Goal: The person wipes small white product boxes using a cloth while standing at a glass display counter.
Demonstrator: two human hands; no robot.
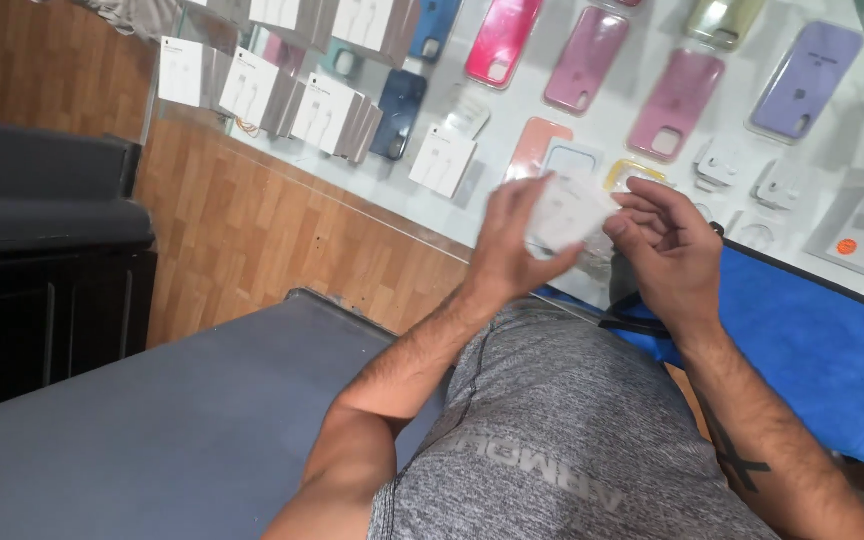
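My left hand (pixel 514 240) and my right hand (pixel 667 248) are raised together over the edge of a glass counter (pixel 612 130). Between them they hold a small white packet (pixel 569 210), blurred by motion. The left hand grips its left side with thumb and fingers. On its right edge the right hand's fingers curl around it. What is inside the packet cannot be made out.
Under the glass lie several phone cases in pink (pixel 588 58), red (pixel 500 40), lilac (pixel 807 80) and blue (pixel 398 112), plus white accessory boxes (pixel 443 160). A blue cloth (pixel 812 340) covers the counter's right part. A grey surface (pixel 182 430) and wood-pattern floor (pixel 242 230) lie left.
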